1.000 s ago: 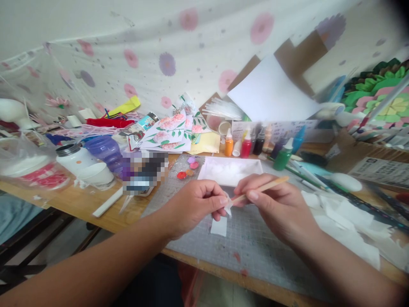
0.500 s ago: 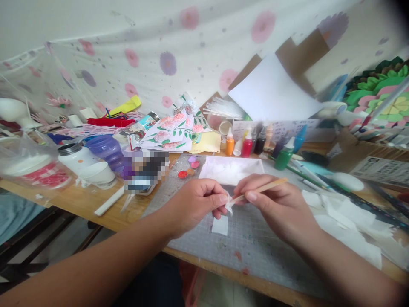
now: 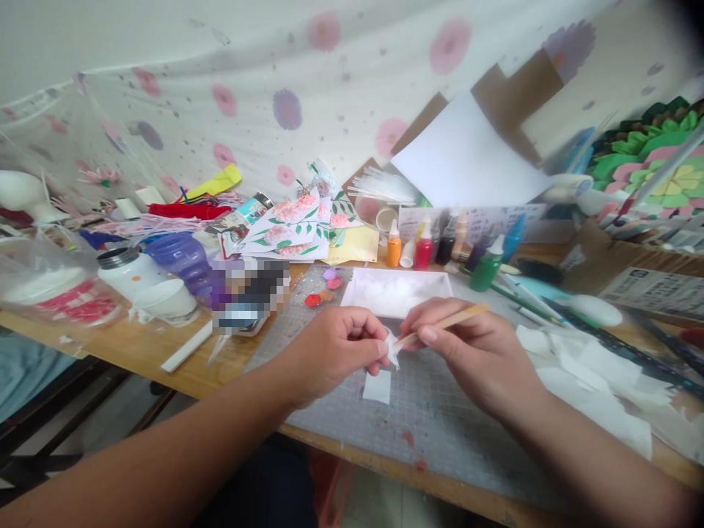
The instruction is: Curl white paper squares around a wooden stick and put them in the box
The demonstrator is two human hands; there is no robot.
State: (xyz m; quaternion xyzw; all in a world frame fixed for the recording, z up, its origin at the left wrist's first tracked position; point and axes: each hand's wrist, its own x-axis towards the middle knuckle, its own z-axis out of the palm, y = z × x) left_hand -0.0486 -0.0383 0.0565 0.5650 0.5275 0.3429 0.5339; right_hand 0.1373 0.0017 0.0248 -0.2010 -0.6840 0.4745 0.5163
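My left hand (image 3: 346,348) is closed, pinching a small crumpled piece of white tissue paper (image 3: 392,350) between thumb and fingers. My right hand (image 3: 467,352) grips a flat wooden stick (image 3: 456,317) like a pen, its lower tip against the tissue. Beneath the hands, a small white paper rectangle (image 3: 377,387) lies on the grey cutting mat (image 3: 352,422). Just behind them sits a shallow white box (image 3: 357,287) with fluffy white material inside.
Paint bottles, among them a green bottle (image 3: 487,268) and an orange bottle (image 3: 394,248), stand behind the box. White paper scraps (image 3: 594,396) lie at right beside a cardboard box (image 3: 638,275). Left are a purple cup (image 3: 179,260), a white jar (image 3: 124,271) and a white tube (image 3: 187,347).
The view has shifted very slightly. The outer end of the wooden stick has dipped a little to the left; both hands keep their grips.
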